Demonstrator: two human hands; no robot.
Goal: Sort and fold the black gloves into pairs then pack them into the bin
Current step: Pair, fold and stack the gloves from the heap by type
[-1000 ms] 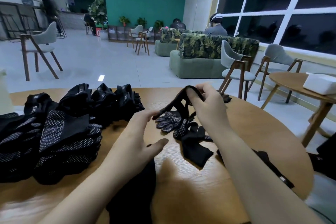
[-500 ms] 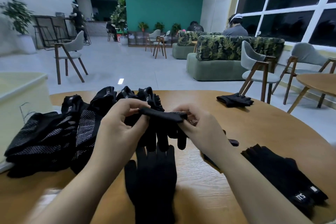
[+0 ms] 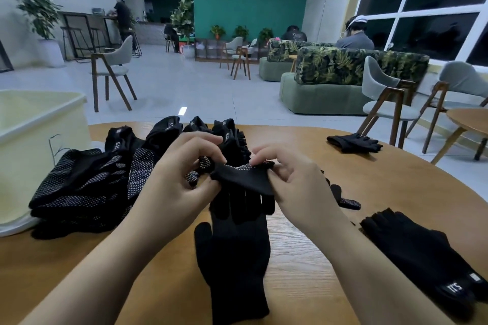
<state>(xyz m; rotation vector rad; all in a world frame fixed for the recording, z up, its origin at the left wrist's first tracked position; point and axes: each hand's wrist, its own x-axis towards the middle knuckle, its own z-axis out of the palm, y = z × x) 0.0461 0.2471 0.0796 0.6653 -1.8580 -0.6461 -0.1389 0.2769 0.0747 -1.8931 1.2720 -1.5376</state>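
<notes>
Head view, centre of frame: left hand (image 3: 182, 174) and right hand (image 3: 293, 179) now both pinching one dotted glove (image 3: 243, 179), pulled taut over flat glove (image 3: 235, 266) on table (image 3: 396, 187); pairing underway; bin (image 3: 39, 124) at left awaiting.

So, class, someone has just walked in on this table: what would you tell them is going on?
A person is sorting black gloves at a round wooden table. Both hands, left hand and right hand, pinch the cuff of one dotted glove, held above a plain glove lying flat. A pile of gloves sits at the left beside the pale bin. More gloves lie at the right and at the far edge.
</notes>
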